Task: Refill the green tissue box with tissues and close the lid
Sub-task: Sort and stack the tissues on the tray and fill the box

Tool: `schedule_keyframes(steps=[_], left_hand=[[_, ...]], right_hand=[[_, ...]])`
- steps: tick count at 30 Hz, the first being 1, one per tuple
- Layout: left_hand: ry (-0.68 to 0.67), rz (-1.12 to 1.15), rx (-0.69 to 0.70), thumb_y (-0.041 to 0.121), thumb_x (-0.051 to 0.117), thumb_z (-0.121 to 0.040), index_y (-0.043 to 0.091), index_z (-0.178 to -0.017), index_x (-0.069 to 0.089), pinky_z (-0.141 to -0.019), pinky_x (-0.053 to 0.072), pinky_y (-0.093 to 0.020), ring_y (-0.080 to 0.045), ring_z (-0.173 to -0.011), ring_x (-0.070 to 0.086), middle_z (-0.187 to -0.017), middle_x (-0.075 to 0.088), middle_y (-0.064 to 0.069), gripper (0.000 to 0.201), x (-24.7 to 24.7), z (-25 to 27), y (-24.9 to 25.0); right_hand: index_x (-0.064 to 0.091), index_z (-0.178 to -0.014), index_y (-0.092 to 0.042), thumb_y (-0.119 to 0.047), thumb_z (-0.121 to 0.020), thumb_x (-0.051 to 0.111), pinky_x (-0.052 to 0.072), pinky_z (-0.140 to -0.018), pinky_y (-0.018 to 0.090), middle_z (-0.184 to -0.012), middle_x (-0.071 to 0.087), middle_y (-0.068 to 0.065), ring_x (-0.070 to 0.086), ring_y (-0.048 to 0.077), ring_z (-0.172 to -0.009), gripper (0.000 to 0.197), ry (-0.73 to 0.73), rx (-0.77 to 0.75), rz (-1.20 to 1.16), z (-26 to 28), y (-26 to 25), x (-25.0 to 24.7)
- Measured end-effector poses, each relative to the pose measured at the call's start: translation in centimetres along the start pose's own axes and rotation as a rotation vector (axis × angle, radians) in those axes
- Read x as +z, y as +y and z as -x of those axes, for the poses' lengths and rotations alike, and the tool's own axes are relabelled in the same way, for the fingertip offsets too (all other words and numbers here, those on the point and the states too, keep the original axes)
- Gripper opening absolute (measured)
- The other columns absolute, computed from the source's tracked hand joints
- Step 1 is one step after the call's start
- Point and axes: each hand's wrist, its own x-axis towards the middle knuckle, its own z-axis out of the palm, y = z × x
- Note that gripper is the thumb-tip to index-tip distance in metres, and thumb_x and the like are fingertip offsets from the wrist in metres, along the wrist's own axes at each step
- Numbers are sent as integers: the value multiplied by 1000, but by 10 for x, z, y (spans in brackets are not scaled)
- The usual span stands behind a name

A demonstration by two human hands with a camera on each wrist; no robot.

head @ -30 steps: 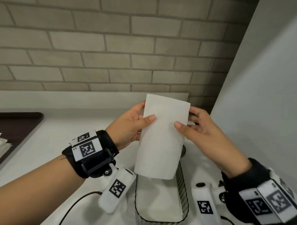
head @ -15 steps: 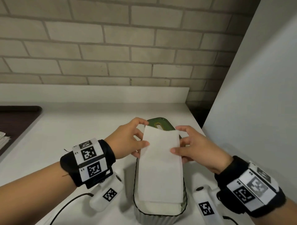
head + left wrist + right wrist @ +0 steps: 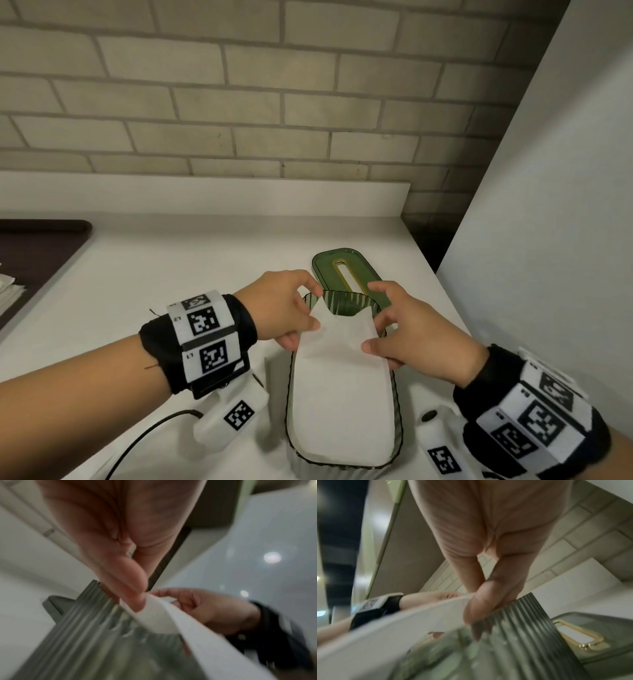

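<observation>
In the green tissue box [image 3: 342,455], near the right end of the white counter [image 3: 171,274], a stack of white tissues [image 3: 340,387] is now laid flat and fills nearly the whole opening. One second ago the same stack was held upright above the box; half a second ago it was being lowered at a slant. Its far end has not yet gone in: that end is still raised and bowed over the far rim, pinched at its two corners by the left hand [image 3: 284,311] and the right hand [image 3: 414,339], thumb above and fingers below. In both wrist views the tissue edge is seen clamped between fingertips just over the ribbed box wall.

Judgement: the refill is nearly complete; the far end remains to be tucked below the rim before closing is possible. The lid [image 3: 346,274], green with a gold-edged slot, lies flat on the counter just behind the box and is untouched.

Surroundings: the counter has a low white upstand at the back, with a pale brick wall [image 3: 239,102] above. A white panel [image 3: 548,240] stands at the right. A dark tray [image 3: 37,250] sits at the left edge, with some white paper partly seen beside it.
</observation>
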Motion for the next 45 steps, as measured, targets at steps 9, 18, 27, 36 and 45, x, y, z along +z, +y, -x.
schedule_keyframes(steps=[9,18,27,36,45], left_hand=[[133,-570,141,50,77,-66,28,-128,44,-85,45,-25,-9,-96,54,-122,48,6,74,2,3,2],[-136,-888,306,59,74,-62,28,-128,46,-92,47,-35,-14,-110,52,-123,51,7,79,14,15,21],[-292,-1306,24,30,28,-101,8,-150,3,-115,-16,-46,-18,-146,9,-159,4,-9,60,46,3,22],[-278,-1260,-74,29,26,-101,7,-150,-1,-116,-16,-45,-19,-147,-2,-159,0,-11,60,53,3,13],[-224,-1295,-127,34,22,-100,8,-150,2,-114,-16,-52,-27,-146,9,-157,10,-15,60,66,-4,-1]], right_hand=[[38,-140,-24,-28,-83,68,43,-82,15,-129,49,-4,56,9,-99,64,51,-151,546,16,-17,6],[54,-123,-14,-41,-72,76,41,-86,24,-123,40,3,47,20,-114,61,-131,-169,873,17,-27,13],[-12,-149,-5,-61,-69,70,-20,-111,55,-156,-4,24,0,33,-146,128,-390,-55,1375,-1,-16,35],[-11,-149,-9,-41,-75,73,-15,-113,56,-157,-3,19,1,28,-147,117,-428,-59,1403,-8,-17,35],[-11,-149,-7,-45,-64,81,-14,-112,58,-157,-2,20,6,30,-146,131,-412,-65,1395,-11,-17,43]])
